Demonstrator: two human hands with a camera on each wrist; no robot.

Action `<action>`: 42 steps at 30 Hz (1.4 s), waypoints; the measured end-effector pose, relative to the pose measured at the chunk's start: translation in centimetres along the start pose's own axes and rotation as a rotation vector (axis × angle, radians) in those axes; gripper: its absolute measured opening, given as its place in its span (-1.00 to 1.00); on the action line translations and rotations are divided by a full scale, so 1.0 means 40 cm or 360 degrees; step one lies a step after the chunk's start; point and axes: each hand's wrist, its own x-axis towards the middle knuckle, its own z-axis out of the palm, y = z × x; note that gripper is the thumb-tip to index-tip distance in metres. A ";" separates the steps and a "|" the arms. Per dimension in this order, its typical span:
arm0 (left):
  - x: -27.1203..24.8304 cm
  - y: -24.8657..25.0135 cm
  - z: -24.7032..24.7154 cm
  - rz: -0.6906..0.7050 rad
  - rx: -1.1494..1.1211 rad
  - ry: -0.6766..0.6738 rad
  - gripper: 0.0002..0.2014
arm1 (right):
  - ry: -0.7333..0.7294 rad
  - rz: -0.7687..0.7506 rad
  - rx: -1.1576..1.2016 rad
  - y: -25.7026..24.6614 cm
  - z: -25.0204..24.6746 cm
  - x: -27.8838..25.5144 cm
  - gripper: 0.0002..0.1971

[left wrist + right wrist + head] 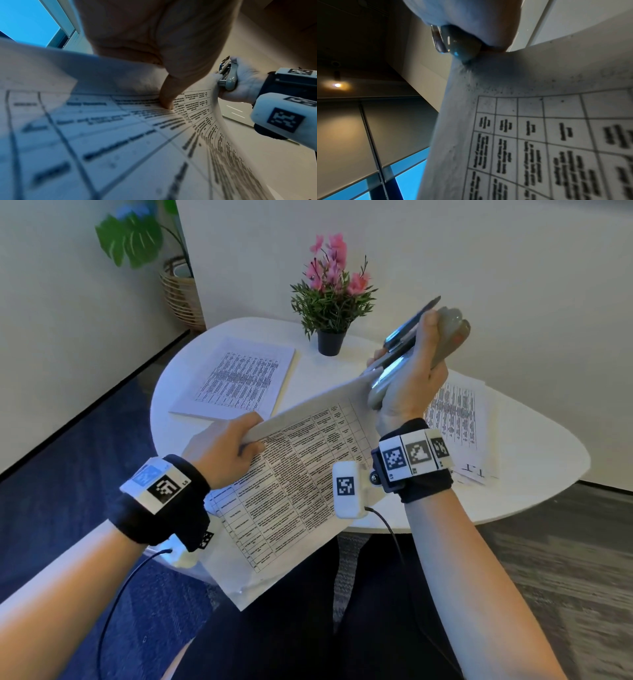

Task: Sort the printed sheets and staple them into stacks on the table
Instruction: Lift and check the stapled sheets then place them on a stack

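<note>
Two hands: curved printed sheets [294, 474], glossy stapler [411, 350].

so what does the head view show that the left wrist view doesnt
Only the head view shows the white table, the pink-flowered plant, the flat stack at its left and the looser pile at its right. Only the left wrist view shows a blue window and the left thumb pressing the printed face up close. Both show the held sheets, the right hand and its grey stapler at the sheets' corner.
</note>
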 end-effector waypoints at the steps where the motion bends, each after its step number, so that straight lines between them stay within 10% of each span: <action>1: 0.001 0.000 0.002 0.0009 0.0003 0.0000 -0.93 | 0.0033 0.0007 -0.0024 0.001 -0.001 0.003 -0.67; 11: 0.007 -0.016 0.026 0.0005 0.0097 -0.0025 -0.94 | 0.0071 0.0072 -0.0329 0.049 -0.023 0.043 -0.68; 20: -0.009 -0.130 -0.036 -0.0374 0.0035 0.0141 -0.92 | -0.0264 0.0640 -0.2389 0.105 -0.265 0.267 -0.81; 29: -0.005 -0.145 -0.030 -0.0553 -0.0571 0.0334 -0.88 | -0.0129 0.0526 -0.2977 0.161 -0.366 0.292 -0.54; 32: 0.027 -0.141 -0.023 -0.0646 -0.0848 0.0489 -0.81 | -0.0477 0.0182 -0.2587 0.160 -0.272 0.216 -0.56; 37: 0.091 -0.161 -0.012 -0.0782 -0.1239 0.0782 -0.71 | -0.1185 0.1269 -0.1468 0.203 -0.114 0.041 -0.45; 42: 0.114 -0.230 0.005 -0.0862 -0.1038 0.0796 -0.75 | -0.1336 0.1053 -0.1546 0.300 -0.054 0.017 -0.65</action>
